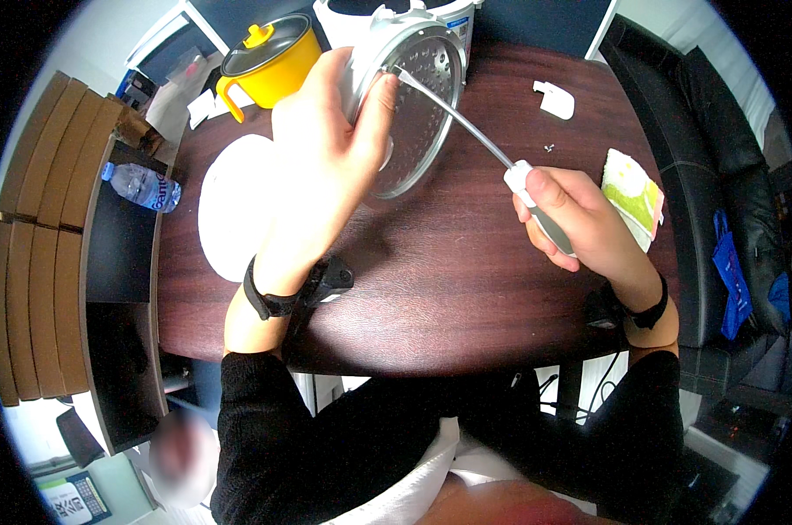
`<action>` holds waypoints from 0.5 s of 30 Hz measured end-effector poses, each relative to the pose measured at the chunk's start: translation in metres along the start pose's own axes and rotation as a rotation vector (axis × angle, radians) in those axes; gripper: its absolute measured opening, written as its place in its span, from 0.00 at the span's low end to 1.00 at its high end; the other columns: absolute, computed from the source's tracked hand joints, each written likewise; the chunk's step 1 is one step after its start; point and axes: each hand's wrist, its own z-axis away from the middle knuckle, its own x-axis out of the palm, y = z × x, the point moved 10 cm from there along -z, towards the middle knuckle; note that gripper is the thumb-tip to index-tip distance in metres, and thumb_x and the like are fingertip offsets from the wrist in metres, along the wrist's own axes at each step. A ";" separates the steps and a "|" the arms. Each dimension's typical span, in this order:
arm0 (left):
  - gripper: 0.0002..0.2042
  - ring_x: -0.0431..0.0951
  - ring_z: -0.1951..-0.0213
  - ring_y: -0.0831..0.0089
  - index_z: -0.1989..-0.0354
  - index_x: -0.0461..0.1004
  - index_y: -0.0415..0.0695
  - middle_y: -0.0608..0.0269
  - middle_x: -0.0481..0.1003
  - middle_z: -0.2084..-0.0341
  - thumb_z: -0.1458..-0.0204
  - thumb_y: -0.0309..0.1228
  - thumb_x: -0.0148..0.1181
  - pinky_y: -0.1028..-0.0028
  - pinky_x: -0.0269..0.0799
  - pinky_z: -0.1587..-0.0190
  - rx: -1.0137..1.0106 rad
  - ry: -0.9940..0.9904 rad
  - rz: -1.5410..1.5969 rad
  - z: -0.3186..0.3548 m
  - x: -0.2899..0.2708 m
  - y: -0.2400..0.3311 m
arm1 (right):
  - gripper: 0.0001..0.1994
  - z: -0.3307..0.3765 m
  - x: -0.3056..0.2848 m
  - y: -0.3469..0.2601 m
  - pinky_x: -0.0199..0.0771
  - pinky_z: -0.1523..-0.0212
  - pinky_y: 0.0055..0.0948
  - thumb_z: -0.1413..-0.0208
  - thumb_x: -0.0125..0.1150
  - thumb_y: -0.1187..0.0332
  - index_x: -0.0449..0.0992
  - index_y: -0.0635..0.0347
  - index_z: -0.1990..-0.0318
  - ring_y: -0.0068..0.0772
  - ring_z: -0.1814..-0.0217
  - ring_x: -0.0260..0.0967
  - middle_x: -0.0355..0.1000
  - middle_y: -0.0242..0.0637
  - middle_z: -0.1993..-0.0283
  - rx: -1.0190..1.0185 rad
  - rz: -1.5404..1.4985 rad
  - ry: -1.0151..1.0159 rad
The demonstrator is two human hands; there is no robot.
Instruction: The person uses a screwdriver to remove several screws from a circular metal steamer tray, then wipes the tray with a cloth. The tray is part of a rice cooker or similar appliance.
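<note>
My left hand point(326, 144) grips a round appliance lid point(435, 74) with a clear rim and a dimpled metal inner plate, tilted up on its edge. Its thumb lies on the lid's rim. In my right hand point(580, 210) is a screwdriver point(462, 121) with a white and grey handle. The screwdriver's tip meets the lid's edge beside my left thumb. Behind the lid stands a white appliance body point(460, 26); whether the two are joined I cannot tell. Small screws point(549, 148) and a white plastic piece point(555, 101) lie on the table to the right.
On the dark wooden table point(413, 297) are a yellow pot point(282, 70) with a lid, a round white object point(225, 210) partly behind my left arm, and a green-and-white cloth point(630, 192). A water bottle point(144, 186) lies on the left shelf. A black sofa point(689, 157) is at right.
</note>
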 end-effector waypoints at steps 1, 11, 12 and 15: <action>0.14 0.78 0.79 0.61 0.61 0.71 0.34 0.50 0.75 0.81 0.50 0.32 0.61 0.70 0.71 0.75 -0.016 -0.013 -0.003 0.000 0.001 -0.001 | 0.21 0.000 0.000 0.000 0.48 0.93 0.12 0.33 0.33 0.53 0.65 0.59 0.70 0.11 0.93 0.50 0.60 0.26 0.87 0.004 0.000 0.002; 0.15 0.77 0.77 0.53 0.58 0.69 0.33 0.47 0.74 0.81 0.50 0.31 0.60 0.67 0.72 0.73 0.006 -0.038 -0.095 0.003 0.006 0.005 | 0.22 0.000 0.001 0.009 0.53 0.89 0.19 0.36 0.41 0.50 0.65 0.61 0.72 0.15 0.90 0.53 0.58 0.27 0.87 0.129 -0.065 -0.040; 0.15 0.77 0.77 0.52 0.58 0.69 0.33 0.46 0.74 0.81 0.50 0.31 0.59 0.66 0.72 0.73 0.029 -0.035 -0.118 0.004 0.006 0.007 | 0.21 -0.001 -0.006 0.002 0.55 0.87 0.22 0.37 0.43 0.51 0.66 0.61 0.71 0.19 0.89 0.56 0.59 0.29 0.87 0.066 0.089 0.012; 0.15 0.77 0.76 0.50 0.57 0.68 0.34 0.44 0.74 0.80 0.50 0.30 0.59 0.65 0.72 0.72 0.027 -0.068 -0.159 0.004 0.012 0.007 | 0.17 0.001 -0.027 -0.029 0.62 0.82 0.31 0.41 0.51 0.52 0.68 0.59 0.70 0.32 0.84 0.65 0.65 0.34 0.84 -0.203 0.654 0.276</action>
